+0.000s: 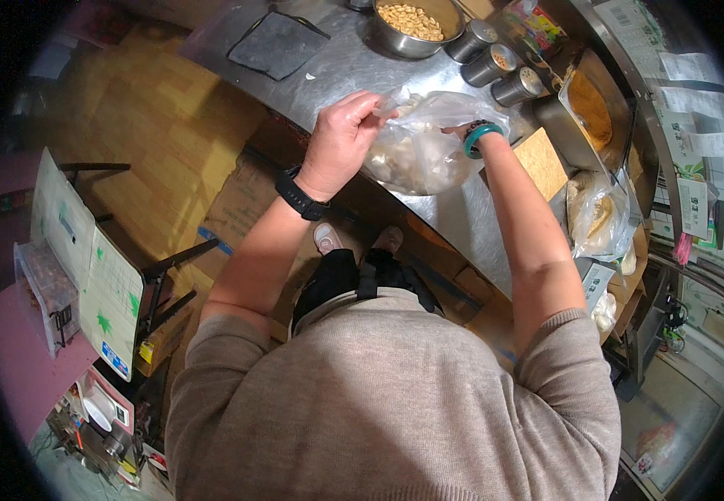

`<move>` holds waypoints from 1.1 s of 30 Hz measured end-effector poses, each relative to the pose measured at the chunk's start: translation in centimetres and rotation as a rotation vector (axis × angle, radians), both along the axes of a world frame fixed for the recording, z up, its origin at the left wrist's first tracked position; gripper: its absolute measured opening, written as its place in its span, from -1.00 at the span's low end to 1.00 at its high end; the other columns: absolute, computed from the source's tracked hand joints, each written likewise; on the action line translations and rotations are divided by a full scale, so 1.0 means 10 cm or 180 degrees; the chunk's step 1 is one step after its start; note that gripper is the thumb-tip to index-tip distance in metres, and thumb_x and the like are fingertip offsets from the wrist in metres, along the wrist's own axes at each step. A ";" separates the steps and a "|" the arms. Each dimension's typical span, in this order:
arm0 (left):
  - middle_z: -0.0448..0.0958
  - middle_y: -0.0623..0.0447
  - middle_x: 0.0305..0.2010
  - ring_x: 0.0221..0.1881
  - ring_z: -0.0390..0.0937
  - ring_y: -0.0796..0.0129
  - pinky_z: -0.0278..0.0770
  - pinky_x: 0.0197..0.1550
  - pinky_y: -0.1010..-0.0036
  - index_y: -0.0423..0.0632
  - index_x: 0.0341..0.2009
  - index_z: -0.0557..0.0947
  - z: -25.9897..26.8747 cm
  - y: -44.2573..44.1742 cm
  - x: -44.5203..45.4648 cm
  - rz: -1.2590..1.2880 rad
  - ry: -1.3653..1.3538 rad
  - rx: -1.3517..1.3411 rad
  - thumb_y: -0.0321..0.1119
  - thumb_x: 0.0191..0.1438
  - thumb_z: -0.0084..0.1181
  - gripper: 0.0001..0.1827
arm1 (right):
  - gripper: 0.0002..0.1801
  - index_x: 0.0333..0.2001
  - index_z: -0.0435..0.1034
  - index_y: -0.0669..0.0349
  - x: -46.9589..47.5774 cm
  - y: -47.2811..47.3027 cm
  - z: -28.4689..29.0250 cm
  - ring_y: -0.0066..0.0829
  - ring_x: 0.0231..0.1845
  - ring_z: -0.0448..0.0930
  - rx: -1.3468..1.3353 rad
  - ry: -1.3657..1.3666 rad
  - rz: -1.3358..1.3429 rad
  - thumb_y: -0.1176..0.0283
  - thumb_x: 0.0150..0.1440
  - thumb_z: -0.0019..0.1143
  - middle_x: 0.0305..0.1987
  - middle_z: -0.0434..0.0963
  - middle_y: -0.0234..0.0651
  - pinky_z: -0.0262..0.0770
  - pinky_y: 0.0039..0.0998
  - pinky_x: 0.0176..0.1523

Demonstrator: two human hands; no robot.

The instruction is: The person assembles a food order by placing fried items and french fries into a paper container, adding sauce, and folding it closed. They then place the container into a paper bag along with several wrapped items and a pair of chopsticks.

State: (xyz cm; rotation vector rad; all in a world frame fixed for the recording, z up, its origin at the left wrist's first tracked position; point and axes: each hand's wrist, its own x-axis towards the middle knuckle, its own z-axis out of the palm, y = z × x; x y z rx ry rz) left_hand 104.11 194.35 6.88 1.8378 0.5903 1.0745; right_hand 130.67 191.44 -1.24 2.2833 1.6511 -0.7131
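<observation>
A clear plastic bag [424, 147] full of pale, lumpy pieces rests near the front edge of a stainless steel worktop [343, 69]. The pieces look like garlic, but the plastic blurs them. My left hand [354, 120] pinches the bag's gathered upper rim at its left side. At the opposite side, my right hand [460, 130] reaches into the bag's mouth. Its fingers are mostly hidden by plastic, so I cannot tell whether they grip anything. A black watch is on my left wrist, and a teal bangle with a beaded bracelet on my right.
Behind the bag stand a steel bowl of peanuts [411, 24] and three metal shakers [489, 64]. A dark folded cloth [279, 45] lies farther left. On the right are a steel container of orange-brown powder [590, 109], a wooden board [540, 161] and another plastic bag [597, 213].
</observation>
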 end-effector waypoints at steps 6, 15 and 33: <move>0.46 0.01 -0.46 -0.49 0.38 0.48 0.33 -0.46 0.62 -0.31 -0.39 0.50 0.03 0.02 0.02 -0.0049 -0.0015 -0.0066 -0.69 -0.16 -0.14 -0.81 | -0.48 -0.03 0.33 0.10 -0.01 -0.08 -0.09 -0.28 0.06 0.36 0.0167 0.0140 0.0153 0.09 -0.07 -0.02 0.08 0.34 -0.24 0.20 -0.39 0.13; 0.48 0.04 -0.44 -0.49 0.36 0.53 0.34 -0.44 0.64 -0.29 -0.37 0.52 0.00 0.02 0.03 -0.0076 0.0080 -0.0254 -0.67 -0.15 -0.13 -0.79 | -0.19 0.07 0.12 0.24 0.00 -0.38 0.43 -0.26 -0.10 0.44 0.0991 0.1678 -0.0448 0.09 -0.19 0.25 -0.09 0.40 -0.05 0.35 -0.37 -0.06; 0.48 0.17 -0.44 -0.53 0.30 0.61 0.30 -0.46 0.68 -0.21 -0.35 0.53 -0.06 -0.01 0.10 -0.0199 0.0106 -0.0558 -0.40 0.07 -0.03 -0.85 | -0.34 0.12 0.08 0.22 -0.09 -1.40 0.89 -0.42 -0.03 0.40 0.1836 0.5141 -0.1631 0.33 -0.05 0.13 0.06 0.29 -0.25 0.34 -0.40 0.01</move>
